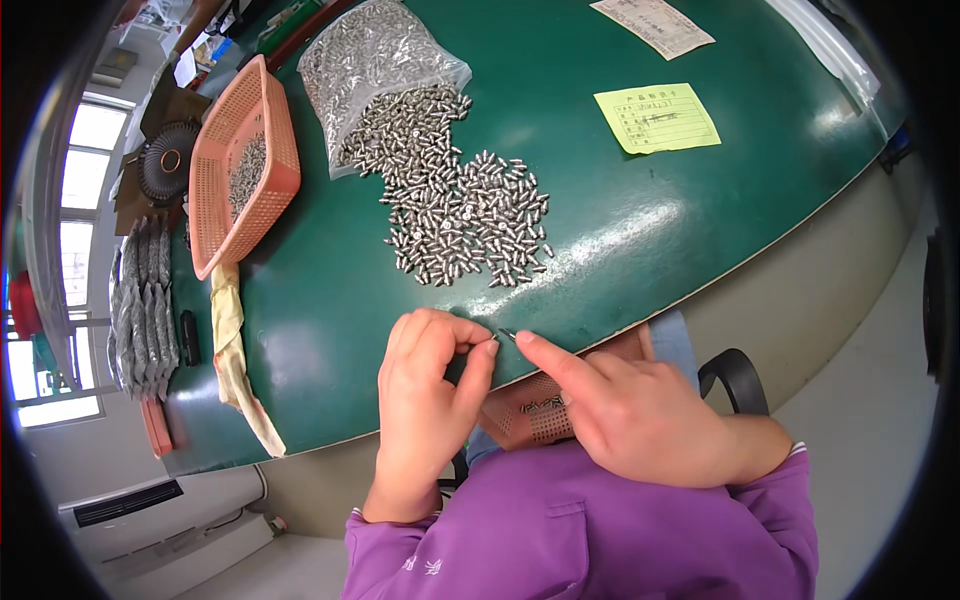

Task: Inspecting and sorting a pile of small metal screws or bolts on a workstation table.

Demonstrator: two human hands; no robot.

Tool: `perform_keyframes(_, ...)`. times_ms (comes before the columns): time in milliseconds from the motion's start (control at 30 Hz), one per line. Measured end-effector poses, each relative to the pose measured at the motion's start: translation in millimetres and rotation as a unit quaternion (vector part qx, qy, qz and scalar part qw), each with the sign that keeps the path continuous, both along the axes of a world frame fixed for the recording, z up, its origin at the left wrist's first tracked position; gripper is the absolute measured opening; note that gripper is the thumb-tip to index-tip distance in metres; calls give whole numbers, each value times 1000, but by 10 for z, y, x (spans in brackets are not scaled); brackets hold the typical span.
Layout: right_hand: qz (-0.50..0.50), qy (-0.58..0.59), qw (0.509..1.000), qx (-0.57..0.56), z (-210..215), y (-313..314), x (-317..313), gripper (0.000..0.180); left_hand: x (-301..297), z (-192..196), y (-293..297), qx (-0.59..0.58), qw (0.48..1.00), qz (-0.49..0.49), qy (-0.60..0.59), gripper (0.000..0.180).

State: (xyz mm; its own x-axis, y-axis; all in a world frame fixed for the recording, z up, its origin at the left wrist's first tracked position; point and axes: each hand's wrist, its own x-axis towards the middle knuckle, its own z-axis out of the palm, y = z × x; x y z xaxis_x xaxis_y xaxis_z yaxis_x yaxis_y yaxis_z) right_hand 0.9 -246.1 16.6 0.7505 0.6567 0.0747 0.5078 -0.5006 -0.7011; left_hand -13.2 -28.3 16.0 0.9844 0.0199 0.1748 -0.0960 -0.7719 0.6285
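Note:
My left hand (425, 385) is closed, thumb and index fingertip brought together at the table's near edge. A tiny metal part, barely visible, sits between those fingertips. Just right of it, my right hand (640, 415) stretches out its index finger, its tip at a small dark metal piece (507, 332); its other fingers are curled and its thumb stands apart from the index. Beyond both hands a pile of small silver pointed metal parts (465, 215) spreads over the green table (330, 330). It spills from a clear plastic bag (375, 50) full of the same parts.
A pink basket (275, 205) with metal parts stands at the left, near a cream cloth strip (230, 345). Another pink basket (510, 425) is below the table edge, under my hands. A yellow card (655, 118) and a paler slip (655, 25) lie far right. Filled bags (145, 310) hang left.

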Motion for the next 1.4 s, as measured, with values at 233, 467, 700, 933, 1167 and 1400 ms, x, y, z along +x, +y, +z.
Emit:
perform_keyframes(233, 32, -33, 998, -38, -43, 19, -31, 63, 6, -34, 2, 5, 1000, 0, -23, 15)
perform_keyframes(467, 37, -29, 998, -31, -24, 30, 3, 63, 9, -42, 9, -3, 999, -5, -36, 15)
perform_keyframes(700, 42, -18, 999, -22, 33, 41, 48, 66, 14, -29, 16, -7, 1000, -4, -24, 15)
perform_keyframes(933, -7, 27, 998, 55, -98, -23, -4, 65, -37, 89, 73, -39, 991, -130, 4, 20)
perform_keyframes(1167, -20, 0, 998, 66, -74, -54, 31, 62, 216, -73, 111, 91, 987, 86, -100, 17)
perform_keyframes(1400, -15, -4, 998, 56, -43, -45, 34, 62, 279, -71, 81, 98, 988, 79, -91, 13)
